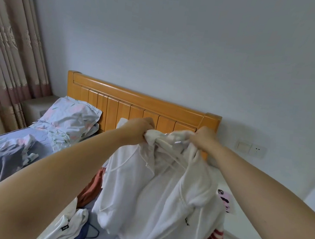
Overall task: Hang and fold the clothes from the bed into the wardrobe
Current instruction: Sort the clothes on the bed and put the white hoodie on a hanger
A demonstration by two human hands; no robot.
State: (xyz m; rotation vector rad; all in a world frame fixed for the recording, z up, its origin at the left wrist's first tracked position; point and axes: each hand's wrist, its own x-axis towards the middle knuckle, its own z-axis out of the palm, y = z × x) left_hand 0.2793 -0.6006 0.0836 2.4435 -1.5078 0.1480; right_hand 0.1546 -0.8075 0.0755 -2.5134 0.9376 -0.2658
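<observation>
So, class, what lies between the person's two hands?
In the head view, the bunched top of the hoodie fills the gap between the left hand and the right hand. Both grip it, in front of the headboard.

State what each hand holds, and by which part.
Both hold the white hoodie by its bunched top edge, left hand and right hand set apart.

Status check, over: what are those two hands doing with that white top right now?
Left hand and right hand both grip the white hoodie near its collar, lifted above the bed. Not hung yet. Rust-coloured garment lies beneath; nothing blocking.
</observation>
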